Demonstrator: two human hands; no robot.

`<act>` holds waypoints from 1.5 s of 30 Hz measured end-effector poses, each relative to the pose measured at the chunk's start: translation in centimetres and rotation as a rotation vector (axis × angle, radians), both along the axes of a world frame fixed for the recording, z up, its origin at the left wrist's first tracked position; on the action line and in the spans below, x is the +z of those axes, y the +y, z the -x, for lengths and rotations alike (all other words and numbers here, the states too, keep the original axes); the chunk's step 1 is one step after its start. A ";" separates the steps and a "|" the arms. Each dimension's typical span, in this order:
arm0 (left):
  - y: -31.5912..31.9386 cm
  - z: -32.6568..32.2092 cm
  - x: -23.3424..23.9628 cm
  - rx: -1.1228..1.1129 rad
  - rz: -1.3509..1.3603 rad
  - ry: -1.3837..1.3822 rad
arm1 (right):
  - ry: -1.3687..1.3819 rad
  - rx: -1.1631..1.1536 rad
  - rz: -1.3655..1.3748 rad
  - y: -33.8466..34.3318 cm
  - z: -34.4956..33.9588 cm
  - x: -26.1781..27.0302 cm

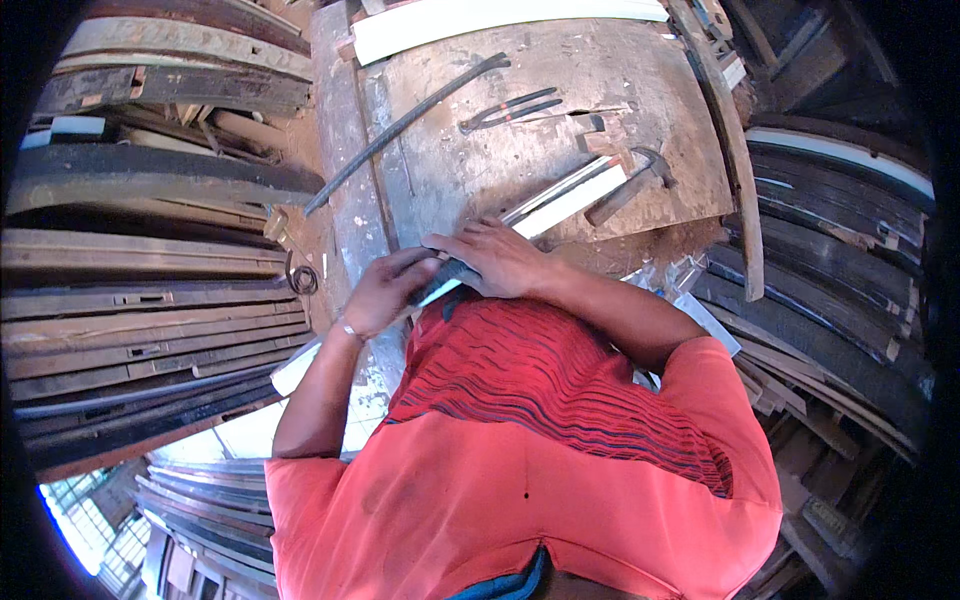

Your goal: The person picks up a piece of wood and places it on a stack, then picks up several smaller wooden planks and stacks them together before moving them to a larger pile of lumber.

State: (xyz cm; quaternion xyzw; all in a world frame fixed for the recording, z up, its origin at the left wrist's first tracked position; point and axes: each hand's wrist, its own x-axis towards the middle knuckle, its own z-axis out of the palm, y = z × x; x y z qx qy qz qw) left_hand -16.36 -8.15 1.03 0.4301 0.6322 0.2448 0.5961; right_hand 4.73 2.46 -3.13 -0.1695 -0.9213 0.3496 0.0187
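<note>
A wooden piece with a white face and dark grooves (pixel 574 196) lies slanted across the workbench (pixel 442 172), its near end against my shirt. My left hand (pixel 394 289) has its fingers curled on a dark, narrow object (pixel 437 279) at that near end. My right hand (pixel 504 257) lies over the other side of the dark object, with its fingers bent towards the left hand. The fingers partly hide the object, and its kind cannot be told. A claw hammer (pixel 634 184) lies beside the far end of the wooden piece.
Pincers (pixel 510 110) and a long dark metal bar (pixel 405 131) lie farther back on the bench; the bar overhangs its left edge. A white board (pixel 510 26) spans the back. Stacked timber fills both sides, including long boards at left (pixel 150 251) and dark boards at right (pixel 832 202).
</note>
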 end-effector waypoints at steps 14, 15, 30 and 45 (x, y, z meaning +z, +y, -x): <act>-14.8 -3.7 -8.1 -0.195 -0.285 1.022 | 0.368 -0.182 -0.362 -9.1 -9.6 -4.1; -15.2 -4.3 -8.5 -0.186 -0.318 1.082 | 0.315 -0.195 -0.321 -9.8 -10.3 -4.7; -16.6 -5.8 -10.7 -0.168 -0.460 1.149 | 0.632 -1.142 0.893 -21.4 -10.2 -14.9; -15.9 -0.9 -12.5 -0.315 -0.533 0.928 | 0.573 -1.644 0.605 -19.1 -8.5 -25.5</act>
